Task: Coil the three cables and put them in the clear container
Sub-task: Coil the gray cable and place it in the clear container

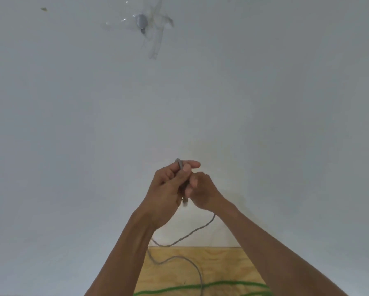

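Note:
My left hand (166, 189) and my right hand (202, 192) are raised together in front of a white wall, both closed on a grey cable (192, 231). A fold of it pokes out above my left fingers, and a plug end hangs between my palms. From my right hand the grey cable loops down onto the wooden table (222, 265) and runs off the bottom edge. A green cable (200, 288) lies across the table near the bottom in two or three strands. The clear container is not in view.
The white wall (72, 124) fills most of the view. A grey hook (142, 21) under clear tape is stuck high on it. Only a small wedge of the table shows between my forearms.

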### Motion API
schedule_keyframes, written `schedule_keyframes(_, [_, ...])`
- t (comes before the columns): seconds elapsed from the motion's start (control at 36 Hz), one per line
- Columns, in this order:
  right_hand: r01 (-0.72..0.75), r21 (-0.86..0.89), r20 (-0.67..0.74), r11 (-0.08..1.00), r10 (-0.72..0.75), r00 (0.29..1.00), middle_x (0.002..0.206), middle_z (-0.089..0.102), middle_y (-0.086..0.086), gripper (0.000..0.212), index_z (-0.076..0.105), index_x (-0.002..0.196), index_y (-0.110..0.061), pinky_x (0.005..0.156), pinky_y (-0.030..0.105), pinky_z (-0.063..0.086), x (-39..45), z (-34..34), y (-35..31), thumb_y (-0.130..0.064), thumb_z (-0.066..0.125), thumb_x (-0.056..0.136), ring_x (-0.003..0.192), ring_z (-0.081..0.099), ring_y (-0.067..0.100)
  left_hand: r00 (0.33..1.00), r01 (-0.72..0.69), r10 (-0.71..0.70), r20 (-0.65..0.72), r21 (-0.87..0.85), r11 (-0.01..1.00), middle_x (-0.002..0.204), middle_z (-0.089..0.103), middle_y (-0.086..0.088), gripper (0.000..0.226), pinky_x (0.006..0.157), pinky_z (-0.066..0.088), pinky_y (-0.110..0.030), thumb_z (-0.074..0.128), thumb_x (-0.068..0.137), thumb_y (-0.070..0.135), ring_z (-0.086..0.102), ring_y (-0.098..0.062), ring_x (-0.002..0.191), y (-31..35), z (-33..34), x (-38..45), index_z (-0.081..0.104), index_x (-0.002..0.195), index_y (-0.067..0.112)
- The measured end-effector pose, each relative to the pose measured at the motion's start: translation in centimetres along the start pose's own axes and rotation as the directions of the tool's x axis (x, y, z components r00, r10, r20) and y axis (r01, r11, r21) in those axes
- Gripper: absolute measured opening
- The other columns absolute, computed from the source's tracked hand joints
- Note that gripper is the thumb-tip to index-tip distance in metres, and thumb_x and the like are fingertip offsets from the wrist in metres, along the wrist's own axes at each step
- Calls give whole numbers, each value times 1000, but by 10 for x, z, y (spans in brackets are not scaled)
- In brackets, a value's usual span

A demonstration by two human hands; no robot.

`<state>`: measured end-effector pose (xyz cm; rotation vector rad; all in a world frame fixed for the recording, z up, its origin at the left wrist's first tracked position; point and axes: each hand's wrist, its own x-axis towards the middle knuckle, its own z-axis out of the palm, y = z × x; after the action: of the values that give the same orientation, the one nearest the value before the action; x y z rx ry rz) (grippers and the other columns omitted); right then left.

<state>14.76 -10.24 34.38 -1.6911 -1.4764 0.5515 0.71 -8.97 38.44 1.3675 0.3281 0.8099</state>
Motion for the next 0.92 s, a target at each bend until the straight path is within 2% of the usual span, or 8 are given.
schedule_keyframes(0.08, [83, -53, 19, 995, -82, 996, 68, 70, 3, 48, 53, 61, -42, 56, 9, 38, -12, 10, -3, -16, 49, 101, 53, 57, -6, 991, -55, 49, -123, -45, 997, 76, 67, -9, 32, 49, 43, -33, 52, 97, 29, 52, -15, 55, 11, -7, 11, 69, 107, 4])
schedule_keyframes(0.14, [138, -43, 35, 989, -137, 990, 66, 66, -3, 36, 56, 73, -48, 57, 10, 36, -18, 15, -2, -29, 49, 103, 52, 54, -1, 976, -83, 80, -203, -9, 996, 83, 72, -9, 32, 55, 50, -28, 50, 100, 27, 56, -14, 59, 14, -16, 18, 70, 106, 3])
schedule_keyframes(0.25, [163, -74, 53, 984, -159, 986, 63, 60, -10, 28, 68, 120, -27, 64, 22, 48, -21, 18, -3, -35, 47, 103, 58, 57, 4, 947, -129, 164, -275, 143, 981, 91, 76, -12, 30, 65, 53, -24, 50, 103, 24, 62, -15, 65, 15, -25, 24, 69, 108, 3])
schedule_keyframes(0.33, [190, -152, 8, 970, -191, 982, 66, 62, -5, 28, 69, 106, -26, 69, 39, 54, -26, 12, -11, -41, 46, 102, 65, 62, 16, 940, -130, 209, -270, 285, 950, 92, 77, -12, 26, 65, 56, -24, 52, 102, 24, 68, -18, 69, 12, -30, 26, 70, 109, 6])
schedule_keyframes(0.5, [225, -311, 29, 923, -227, 974, 59, 49, -15, 19, 69, 94, -26, 64, 28, 43, -31, -11, -27, -38, 54, 96, 61, 49, 8, 963, -68, 201, -179, 560, 826, 87, 77, -7, 20, 81, 61, -36, 54, 102, 15, 75, -22, 79, 3, -43, 29, 69, 102, 2])
schedule_keyframes(0.61, [309, -351, 74, 884, -302, 950, 62, 50, -17, 11, 63, 83, -30, 66, 33, 47, -23, -35, -39, -36, 57, 91, 63, 47, 6, 994, -10, 86, -64, 740, 673, 70, 71, 6, 32, 71, 55, -40, 47, 105, 27, 67, -11, 66, -8, -48, 23, 61, 79, 14])
schedule_keyframes(0.72, [357, -201, 68, 912, -350, 934, 76, 64, -11, 18, 68, 82, -26, 66, 30, 48, -5, -58, -44, -44, 69, 86, 69, 55, 7, 997, 25, 21, -71, 580, 814, 64, 67, -15, 60, 57, 47, -28, 29, 103, 47, 57, -22, 55, -7, -33, 7, 66, 87, 4])
schedule_keyframes(0.92, [324, 279, 2, 904, -338, 941, 79, 73, 0, 10, 73, 86, -2, 79, 33, 57, 14, -67, -38, -10, 78, 82, 79, 68, 14, 997, 78, -79, -8, 308, 948, 62, 59, -9, 60, 55, 38, -31, 25, 105, 48, 46, -20, 57, -1, -15, 1, 65, 86, 7])
